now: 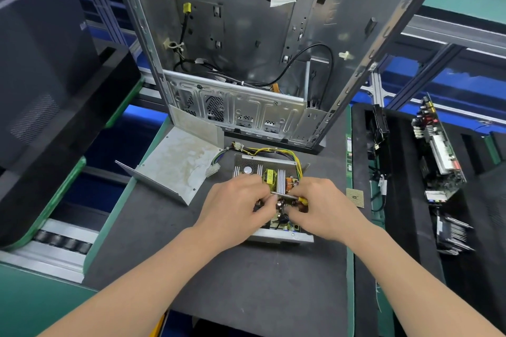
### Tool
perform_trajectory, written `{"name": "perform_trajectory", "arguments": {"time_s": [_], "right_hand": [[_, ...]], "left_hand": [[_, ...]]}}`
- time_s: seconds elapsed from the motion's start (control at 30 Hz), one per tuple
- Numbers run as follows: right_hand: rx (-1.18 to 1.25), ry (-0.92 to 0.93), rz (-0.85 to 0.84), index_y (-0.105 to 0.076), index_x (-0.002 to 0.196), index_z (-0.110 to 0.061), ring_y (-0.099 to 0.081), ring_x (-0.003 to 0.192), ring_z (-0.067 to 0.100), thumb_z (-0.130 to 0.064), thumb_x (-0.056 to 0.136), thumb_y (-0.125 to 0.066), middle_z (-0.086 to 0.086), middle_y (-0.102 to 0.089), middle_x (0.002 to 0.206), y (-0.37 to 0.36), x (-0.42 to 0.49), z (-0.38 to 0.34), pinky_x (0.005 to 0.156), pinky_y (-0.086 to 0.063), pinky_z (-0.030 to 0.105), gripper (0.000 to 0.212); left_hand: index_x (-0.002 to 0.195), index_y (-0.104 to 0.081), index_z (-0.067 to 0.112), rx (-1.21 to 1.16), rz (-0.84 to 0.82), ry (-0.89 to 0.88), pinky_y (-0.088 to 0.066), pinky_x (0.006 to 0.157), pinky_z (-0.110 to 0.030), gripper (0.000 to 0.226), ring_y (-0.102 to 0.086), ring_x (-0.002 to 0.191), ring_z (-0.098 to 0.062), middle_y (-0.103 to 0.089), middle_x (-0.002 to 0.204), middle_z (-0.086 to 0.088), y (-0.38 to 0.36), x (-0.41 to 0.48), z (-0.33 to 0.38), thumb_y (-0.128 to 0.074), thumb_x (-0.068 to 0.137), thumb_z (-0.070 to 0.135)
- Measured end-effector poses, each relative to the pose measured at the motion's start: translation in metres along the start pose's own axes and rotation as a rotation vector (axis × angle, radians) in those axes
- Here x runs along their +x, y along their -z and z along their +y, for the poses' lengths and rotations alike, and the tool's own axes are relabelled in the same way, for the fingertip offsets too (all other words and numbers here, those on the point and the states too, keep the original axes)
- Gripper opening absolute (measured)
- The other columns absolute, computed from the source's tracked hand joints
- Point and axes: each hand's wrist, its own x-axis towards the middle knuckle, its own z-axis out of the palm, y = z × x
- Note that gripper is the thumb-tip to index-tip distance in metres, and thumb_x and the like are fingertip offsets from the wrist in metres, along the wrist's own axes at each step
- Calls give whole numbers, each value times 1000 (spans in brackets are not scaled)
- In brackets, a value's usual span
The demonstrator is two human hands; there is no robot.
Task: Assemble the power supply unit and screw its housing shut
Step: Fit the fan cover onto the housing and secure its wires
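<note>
Head view
Power supply unit [269, 176]: open on the tabletop [260, 282], straight ahead under both my hands.
Right hand [325, 208]: grips what looks like a screwdriver [284, 194], its shaft lying crosswise and pointing left.
Left hand [235, 205]: pinches the shaft's tip over the board.
Cover [178, 161]: off to my left, nearer my left hand, not yet fitted.

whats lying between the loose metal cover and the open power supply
Head view: a white multi-pin connector, at the end of the wire harness, lies on the mat between the metal cover and the open power supply.
</note>
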Motion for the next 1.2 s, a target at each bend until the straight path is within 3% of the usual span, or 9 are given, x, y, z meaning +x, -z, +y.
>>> {"name": "perform_trajectory", "arguments": {"time_s": [0.1,0.23,0.37,0.47,0.63,0.8,1.0,1.13,1.2], "right_hand": [[-1,17,3,-68,77,-22,-53,79,15,-34,92,-65,-5,-56,82,-1,-1,3,73,-50,37,19],[-38,19,0,-72,83,-20,-58,88,21,-29,94,-58,-3,-55,86,-5,1,2,77,-54,43,20],[-116,88,-14,-75,100,-22,-61,98,21,-40,100,-57,-4,-58,97,-7,3,7,82,-55,41,26],[-163,156,32,-74,113,-24,-63,100,20,-44,102,-57,-5,-58,103,-8,2,12,76,-53,36,29],[-100,235,189,-73,87,-9,-62,75,28,-17,90,-76,5,-59,88,-17,-4,12,60,-53,35,9],[46,77,268,-75,103,-13,-64,84,27,-17,82,-84,1,-61,99,-24,-4,18,70,-53,35,24],[17,75,300,-71,98,-12,-64,79,33,-7,74,-80,3,-61,95,-22,-3,19,66,-57,46,26],[-83,186,275,-71,89,-12,-63,70,28,-4,69,-82,2,-60,86,-20,-6,17,56,-44,24,24],[-110,223,261,-72,87,-13,-63,69,26,-6,70,-82,1,-61,84,-18,-6,18,56,-39,21,21]], "left_hand": [[63,-49,20,-96,-72,4,-32,65,-24,31,-42,67,-11,-46,65,7,4,1,-1,-62,90,27],[73,-63,15,-279,-278,-12,-29,75,-14,1,-46,72,-10,-51,72,6,18,1,-6,-63,72,14],[87,-72,18,-349,-344,-30,-39,83,-23,17,-55,78,-15,-58,79,6,26,2,-11,-69,81,2],[92,-76,19,-430,-359,-4,-42,76,-20,21,-58,80,-13,-61,80,7,28,3,-13,-69,87,0],[93,-79,24,-588,-336,151,-42,74,-15,18,-61,82,-9,-64,82,14,25,9,-14,-72,92,7],[91,-81,26,-574,-358,186,-43,70,-15,18,-60,76,-5,-62,80,19,26,18,-9,-74,91,9],[89,-81,27,-589,-393,220,-42,68,-15,22,-57,69,-2,-63,74,19,28,23,-8,-74,90,6],[90,-82,26,-586,-384,227,-43,68,-16,19,-58,71,-3,-65,78,15,28,20,-10,-74,90,8],[90,-81,26,-596,-374,231,-44,69,-17,19,-59,72,-3,-67,80,11,29,19,-11,-74,90,8]]}}
